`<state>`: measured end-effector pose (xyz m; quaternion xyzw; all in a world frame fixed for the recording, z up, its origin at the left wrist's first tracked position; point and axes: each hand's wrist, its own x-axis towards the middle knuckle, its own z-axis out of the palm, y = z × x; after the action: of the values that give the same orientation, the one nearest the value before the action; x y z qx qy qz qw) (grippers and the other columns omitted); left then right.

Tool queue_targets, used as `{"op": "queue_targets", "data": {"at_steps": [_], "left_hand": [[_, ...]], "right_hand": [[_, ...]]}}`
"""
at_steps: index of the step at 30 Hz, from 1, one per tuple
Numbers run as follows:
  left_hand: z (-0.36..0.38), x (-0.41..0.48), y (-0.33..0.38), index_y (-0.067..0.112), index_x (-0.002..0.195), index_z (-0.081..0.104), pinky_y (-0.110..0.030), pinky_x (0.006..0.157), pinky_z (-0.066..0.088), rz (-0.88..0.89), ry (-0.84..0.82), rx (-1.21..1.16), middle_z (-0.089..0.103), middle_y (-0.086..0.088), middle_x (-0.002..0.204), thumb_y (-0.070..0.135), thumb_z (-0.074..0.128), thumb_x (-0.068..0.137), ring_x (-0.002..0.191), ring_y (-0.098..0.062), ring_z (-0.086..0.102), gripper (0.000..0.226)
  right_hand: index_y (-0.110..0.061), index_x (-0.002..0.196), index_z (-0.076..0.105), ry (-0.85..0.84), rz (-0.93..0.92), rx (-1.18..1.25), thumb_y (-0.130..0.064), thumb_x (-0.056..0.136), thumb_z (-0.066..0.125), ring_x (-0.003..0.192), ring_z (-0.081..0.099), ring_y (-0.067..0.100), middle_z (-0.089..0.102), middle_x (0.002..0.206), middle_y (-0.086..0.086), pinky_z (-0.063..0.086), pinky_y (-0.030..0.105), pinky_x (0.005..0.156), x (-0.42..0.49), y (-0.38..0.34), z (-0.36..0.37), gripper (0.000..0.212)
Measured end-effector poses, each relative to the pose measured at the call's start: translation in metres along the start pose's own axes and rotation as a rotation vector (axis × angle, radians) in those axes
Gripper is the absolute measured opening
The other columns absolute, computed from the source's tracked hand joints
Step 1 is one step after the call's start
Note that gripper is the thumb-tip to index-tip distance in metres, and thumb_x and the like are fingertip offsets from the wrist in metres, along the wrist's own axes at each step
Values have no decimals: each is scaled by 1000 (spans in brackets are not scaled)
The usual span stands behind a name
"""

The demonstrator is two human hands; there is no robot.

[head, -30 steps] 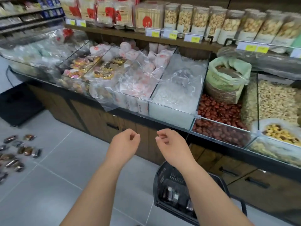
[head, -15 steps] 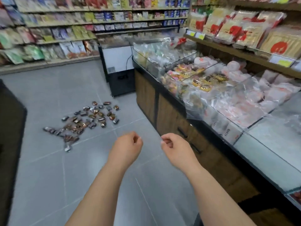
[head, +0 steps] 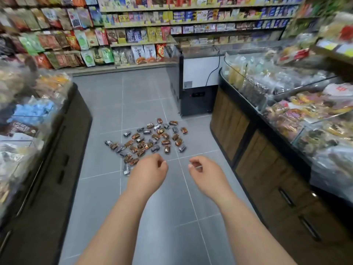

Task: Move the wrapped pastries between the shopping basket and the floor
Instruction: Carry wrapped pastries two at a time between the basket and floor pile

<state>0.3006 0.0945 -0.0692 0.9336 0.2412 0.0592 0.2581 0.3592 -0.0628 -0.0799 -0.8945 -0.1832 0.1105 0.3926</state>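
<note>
Bare and loosely curled, your left hand (head: 148, 172) and right hand (head: 207, 174) hold nothing. Beyond them the wrapped pastries (head: 149, 141) lie scattered on the grey floor (head: 107, 197); no basket shows. Step forward carelessly and you may crush the nearest wrappers.

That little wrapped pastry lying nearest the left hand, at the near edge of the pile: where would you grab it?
Probably from straight above, pinching the wrapped pastry across its narrow width. It lies flat on the floor, so nothing can slide under it. The left hand is closest.
</note>
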Motion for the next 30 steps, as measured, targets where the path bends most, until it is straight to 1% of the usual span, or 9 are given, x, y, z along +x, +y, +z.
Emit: {"op": "queue_targets", "data": {"at_steps": [4,7,12,15,17,20,23,27,30], "left_hand": [[4,54,-19,22,91,59,-27,62,37,-52,8,9,61,5,85,31,46,92,78,-16,54,16],[13,102,-24,20,91,60,-27,63,37,-77,22,34,61,3,86,31,47,92,77,-18,53,17],[26,192,-17,19,89,60,-28,63,41,-128,23,47,62,2,83,30,47,90,75,-19,55,18],[27,243,-8,19,88,60,-29,63,44,-159,29,49,62,2,82,30,47,89,73,-18,55,17],[27,276,-4,20,90,61,-30,66,47,-179,39,35,64,2,83,30,46,90,75,-18,57,18],[29,320,-3,22,92,62,-33,68,52,-217,50,-12,66,2,83,29,47,89,75,-20,60,18],[31,361,-9,20,90,62,-33,69,51,-247,50,-18,65,1,81,28,47,89,75,-20,60,17],[34,431,-34,17,89,62,-32,68,50,-249,42,-21,64,-2,81,29,47,90,75,-21,59,19],[34,478,-55,17,93,64,-31,69,49,-240,35,-12,65,-1,83,29,48,90,76,-21,59,20]], "right_hand": [[-16,117,61,-43,-15,3,-26,94,53,89,53,9,62,112,-1,34,13,75,60,-4,16,26],[-17,118,60,-73,-20,15,-27,94,53,90,55,10,62,113,-2,37,17,79,116,-2,23,27],[-15,120,59,-162,-58,8,-24,95,51,102,57,13,62,115,-1,40,20,86,220,-4,19,28],[-16,118,60,-202,-83,-2,-24,95,51,102,56,13,61,113,-2,41,22,87,278,-9,10,26],[-16,116,61,-214,-111,-4,-24,94,52,101,57,14,62,113,0,44,24,89,316,-10,6,25],[-17,117,60,-239,-118,-9,-26,95,51,100,56,12,61,115,-1,44,24,87,366,-11,5,26],[-18,119,59,-271,-115,-12,-26,95,50,102,56,12,60,116,-2,43,23,87,411,-11,11,27],[-17,118,60,-280,-103,-25,-24,94,51,99,55,9,61,115,-3,42,21,89,479,-15,37,27],[-18,118,59,-288,-88,-47,-25,95,51,94,52,7,58,109,-7,39,20,82,522,-19,58,25]]}}
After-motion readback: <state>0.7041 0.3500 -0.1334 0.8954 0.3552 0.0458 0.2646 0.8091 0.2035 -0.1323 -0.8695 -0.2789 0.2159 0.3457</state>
